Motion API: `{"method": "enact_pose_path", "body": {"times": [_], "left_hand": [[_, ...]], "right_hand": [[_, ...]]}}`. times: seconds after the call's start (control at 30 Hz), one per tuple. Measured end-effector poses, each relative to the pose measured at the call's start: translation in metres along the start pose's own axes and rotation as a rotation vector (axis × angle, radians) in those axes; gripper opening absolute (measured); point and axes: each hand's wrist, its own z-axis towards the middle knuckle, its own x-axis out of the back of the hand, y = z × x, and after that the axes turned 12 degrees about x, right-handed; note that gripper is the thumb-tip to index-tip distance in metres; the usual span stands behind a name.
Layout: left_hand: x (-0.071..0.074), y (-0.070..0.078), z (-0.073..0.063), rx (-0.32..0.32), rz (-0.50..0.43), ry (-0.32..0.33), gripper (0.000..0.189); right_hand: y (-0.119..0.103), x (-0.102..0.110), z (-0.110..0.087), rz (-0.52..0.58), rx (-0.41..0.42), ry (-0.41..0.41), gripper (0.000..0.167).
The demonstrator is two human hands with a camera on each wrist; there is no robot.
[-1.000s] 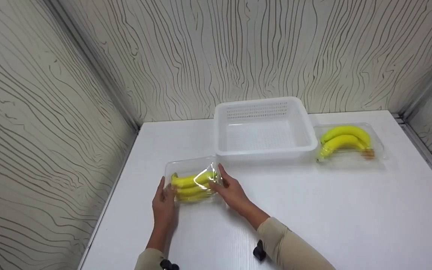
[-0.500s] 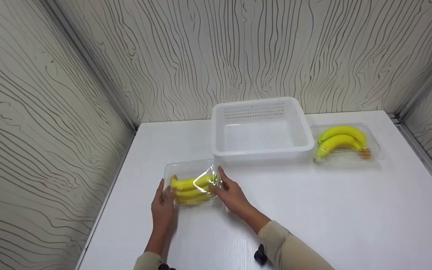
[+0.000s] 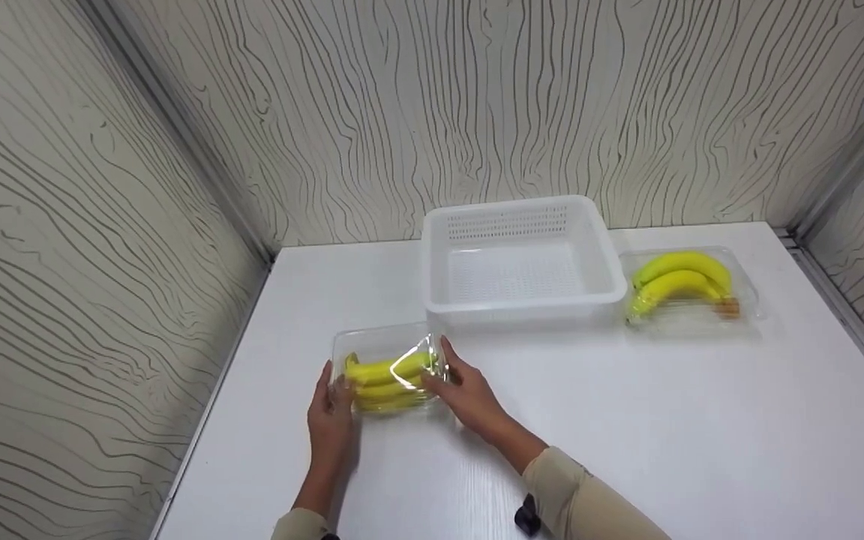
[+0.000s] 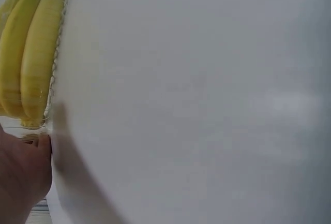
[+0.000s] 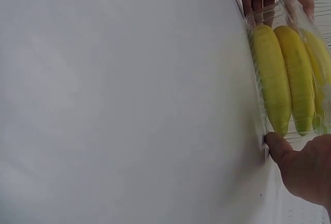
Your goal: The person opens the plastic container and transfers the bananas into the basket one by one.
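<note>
A clear plastic clamshell box (image 3: 372, 342) with several yellow bananas (image 3: 387, 371) inside is held between both hands near the left part of the table. My left hand (image 3: 330, 420) grips its left end, thumb on top. The right hand (image 3: 469, 394) grips the opposite end, with the thumb over the lid and fingers along the side. In the left wrist view the bananas (image 4: 36, 53) show through the clear wall beside the left hand (image 4: 23, 169). The right wrist view shows the box low over the white table, with the right hand (image 5: 305, 164) at its near end.
A white perforated plastic basket (image 3: 526, 306) stands behind the hands at the back middle of the white table (image 3: 627, 435). Right of it lies a second clear box (image 3: 743, 274) with bananas (image 3: 683, 281). Wood-grain patterned walls (image 3: 417, 112) enclose the back and sides.
Both hands keep their grip on the banana box, which has shifted slightly toward the person. The head view has moved a little; the basket and second box stay put.
</note>
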Motion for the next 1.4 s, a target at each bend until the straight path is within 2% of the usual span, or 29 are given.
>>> {"method": "enact_pose_path", "body": {"times": [0.27,0.5,0.67,0.9,1.13,1.27,1.4], "left_hand": [[-0.006,-0.003,-0.006,-0.025,-0.019,0.006,0.070],[-0.011,-0.001,-0.011,-0.020,-0.037,-0.016,0.075],[-0.016,-0.002,-0.015,-0.016,-0.012,0.001,0.073],[-0.023,-0.003,-0.018,-0.035,-0.063,-0.015,0.067],[-0.032,-0.002,-0.021,-0.043,-0.070,-0.021,0.066],[-0.037,0.001,-0.023,-0.038,-0.071,-0.009,0.067],[-0.043,0.003,-0.026,-0.016,-0.062,-0.030,0.069]], "right_hand": [[0.004,0.006,-0.005,-0.027,-0.013,-0.008,0.083],[0.002,0.011,-0.010,0.006,-0.022,-0.016,0.082],[0.002,0.014,-0.014,-0.006,-0.026,-0.004,0.083],[0.001,0.021,-0.018,-0.027,-0.026,0.014,0.084],[0.001,0.029,-0.026,-0.036,-0.023,0.033,0.084],[0.001,0.032,-0.028,-0.021,-0.024,0.041,0.084],[0.000,0.038,-0.031,-0.017,-0.036,0.038,0.083]]}}
